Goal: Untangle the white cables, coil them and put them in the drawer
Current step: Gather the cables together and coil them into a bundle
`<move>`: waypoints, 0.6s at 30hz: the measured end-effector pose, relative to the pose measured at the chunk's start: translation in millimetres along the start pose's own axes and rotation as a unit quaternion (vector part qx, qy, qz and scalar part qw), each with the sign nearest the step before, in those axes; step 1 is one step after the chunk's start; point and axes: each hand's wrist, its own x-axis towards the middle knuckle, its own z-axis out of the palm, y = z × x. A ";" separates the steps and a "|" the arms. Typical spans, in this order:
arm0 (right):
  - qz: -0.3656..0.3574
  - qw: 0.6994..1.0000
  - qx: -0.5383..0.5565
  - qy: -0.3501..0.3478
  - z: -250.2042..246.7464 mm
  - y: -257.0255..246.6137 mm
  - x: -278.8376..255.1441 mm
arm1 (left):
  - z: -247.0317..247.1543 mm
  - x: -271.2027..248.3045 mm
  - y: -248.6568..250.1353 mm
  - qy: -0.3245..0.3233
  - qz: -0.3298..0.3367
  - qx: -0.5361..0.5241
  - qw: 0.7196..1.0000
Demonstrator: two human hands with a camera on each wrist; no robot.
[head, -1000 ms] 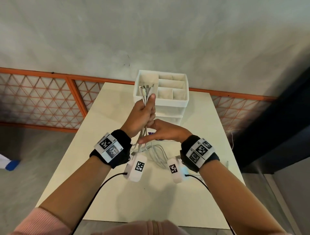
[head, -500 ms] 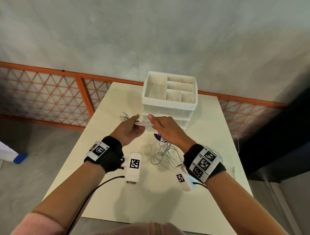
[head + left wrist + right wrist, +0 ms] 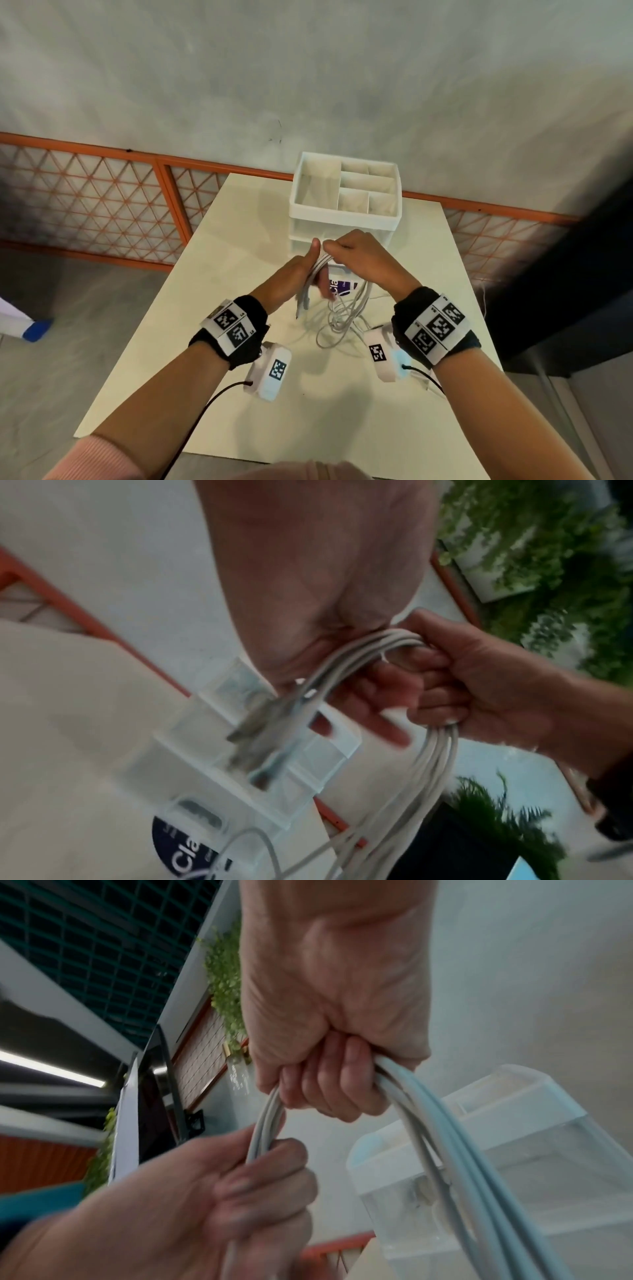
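Note:
Above the middle of the cream table my two hands meet on a bundle of white cables. My left hand grips the bundle with its thumb up, and the plug ends hang below it. Fingers of my right hand are curled round the same bundle from the right. The rest of the cables droops in loose loops onto the table. The right wrist view shows my right hand closed on the cables, my left hand below. A white drawer unit stands behind.
The drawer unit's top tray has several open compartments. A purple label lies on the table under the hands. An orange lattice railing runs behind the table, and a dark block stands to the right.
The left hand came down from holding the bundle upright before the drawer unit. The hands drew the bundle level, then closed together; the bundle is now bent over with plugs hanging.

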 end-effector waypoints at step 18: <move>0.093 0.961 0.260 0.005 18.1 48.1 -10.3 | -8.0 1.4 2.5 0.066 0.134 -0.120 0.981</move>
